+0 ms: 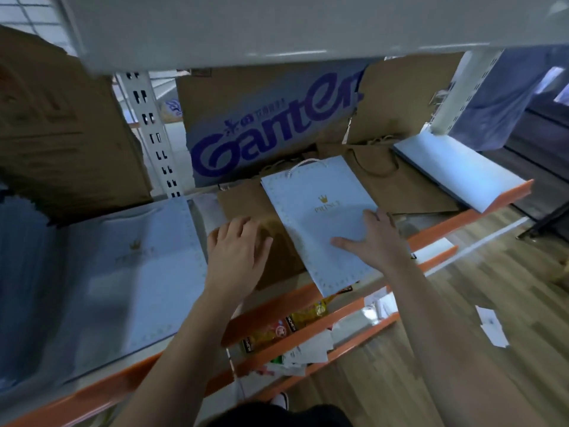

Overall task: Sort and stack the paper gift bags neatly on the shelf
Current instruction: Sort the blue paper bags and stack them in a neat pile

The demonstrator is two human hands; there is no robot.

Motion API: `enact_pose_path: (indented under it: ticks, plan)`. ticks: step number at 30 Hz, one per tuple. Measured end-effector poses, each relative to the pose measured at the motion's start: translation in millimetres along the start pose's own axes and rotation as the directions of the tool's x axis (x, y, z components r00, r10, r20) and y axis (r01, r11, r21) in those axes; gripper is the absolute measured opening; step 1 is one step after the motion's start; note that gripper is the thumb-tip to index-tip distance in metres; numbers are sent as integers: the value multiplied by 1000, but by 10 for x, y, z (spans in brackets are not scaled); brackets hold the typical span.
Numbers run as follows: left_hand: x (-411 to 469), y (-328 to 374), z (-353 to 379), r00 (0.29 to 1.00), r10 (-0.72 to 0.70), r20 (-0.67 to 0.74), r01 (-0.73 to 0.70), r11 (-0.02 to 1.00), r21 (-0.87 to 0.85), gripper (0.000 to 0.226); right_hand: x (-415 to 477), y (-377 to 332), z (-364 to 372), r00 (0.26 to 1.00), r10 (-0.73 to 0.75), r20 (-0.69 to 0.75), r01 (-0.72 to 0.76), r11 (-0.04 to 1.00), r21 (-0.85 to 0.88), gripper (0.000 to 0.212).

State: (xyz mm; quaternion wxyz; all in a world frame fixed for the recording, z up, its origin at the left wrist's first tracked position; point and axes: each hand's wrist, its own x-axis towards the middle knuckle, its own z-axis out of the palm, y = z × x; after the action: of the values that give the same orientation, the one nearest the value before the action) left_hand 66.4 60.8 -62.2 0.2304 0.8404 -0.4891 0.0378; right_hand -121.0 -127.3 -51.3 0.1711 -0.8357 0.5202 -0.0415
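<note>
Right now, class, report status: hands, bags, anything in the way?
Left hand flat on brown bag. Right hand flat on white bag, skewed, overhanging shelf edge. Ganten box close behind.

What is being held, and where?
Right hand touches the white bag at its right edge, thumb on top; grip unclear. Left hand lies flat on brown bag.

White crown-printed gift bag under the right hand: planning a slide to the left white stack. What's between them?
Head view: a flat brown kraft paper bag, with the left hand resting on it.
</note>
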Motion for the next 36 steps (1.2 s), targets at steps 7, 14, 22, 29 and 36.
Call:
enact_pose_path:
  ticks: [7, 14, 22, 29, 36]
  plan:
    - [171, -48, 44, 999, -53, 12, 53, 999, 3, 38, 269, 70, -12, 989, 113, -96, -106, 992, 67, 116]
    - [209, 78, 86, 989, -149, -20, 149, 988, 26, 38, 257, 163, 13, 972, 74, -222, -39, 987, 158, 99]
    - [92, 405, 157, 962, -266, -63, 268, 963, 25, 35, 482, 540, -186, 996, 6, -88, 31, 909, 416, 63]
    - [-53, 703, 241, 933, -346, -101, 346, 938, -12, 41, 628, 893, -416, 984, 86, -153, 21, 805, 593, 36]
    - [-107, 807, 381, 834, -548, -66, 550, 835, 11, 60, 622, 1168, -495, 986, 54, -161, 67, 748, 661, 44]
